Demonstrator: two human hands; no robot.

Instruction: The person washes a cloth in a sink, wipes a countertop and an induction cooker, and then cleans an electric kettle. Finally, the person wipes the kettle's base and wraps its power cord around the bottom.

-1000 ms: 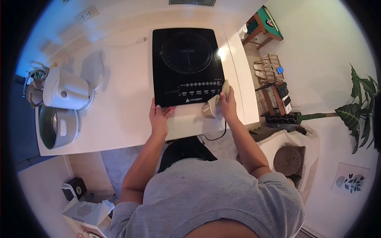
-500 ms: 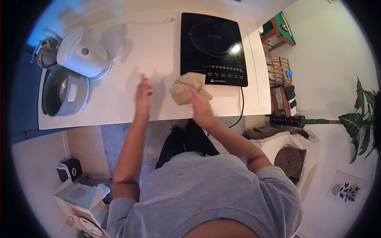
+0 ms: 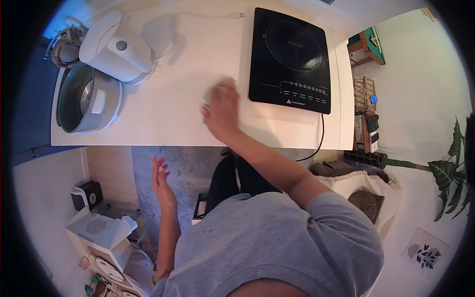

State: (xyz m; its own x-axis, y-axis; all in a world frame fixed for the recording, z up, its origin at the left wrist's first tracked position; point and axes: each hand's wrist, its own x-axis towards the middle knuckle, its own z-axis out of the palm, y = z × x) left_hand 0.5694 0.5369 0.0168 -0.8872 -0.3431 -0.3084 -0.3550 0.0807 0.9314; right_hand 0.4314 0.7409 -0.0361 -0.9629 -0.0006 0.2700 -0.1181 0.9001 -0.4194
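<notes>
My right hand [image 3: 222, 110] is closed over a beige cloth [image 3: 226, 80] against the white countertop [image 3: 185, 106]. Most of the cloth is hidden beneath the hand, and its visible edge is blurred. To the right of that hand lies a black induction cooktop [image 3: 291, 62] with a glossy top. My left hand [image 3: 162, 180] is held in the air in front of the counter's near edge, fingers stretched out and holding nothing.
A white electric kettle [image 3: 118, 52] stands at the left of the counter, beside a grey-green pot [image 3: 89, 101]. A white cord with a plug [image 3: 241, 15] runs along the back. The cooktop's black cable [image 3: 322, 133] hangs over the front edge.
My right hand has brought the cloth left, from the cooktop's near corner down onto the countertop. My left hand has drawn back from above the counter toward my body.
</notes>
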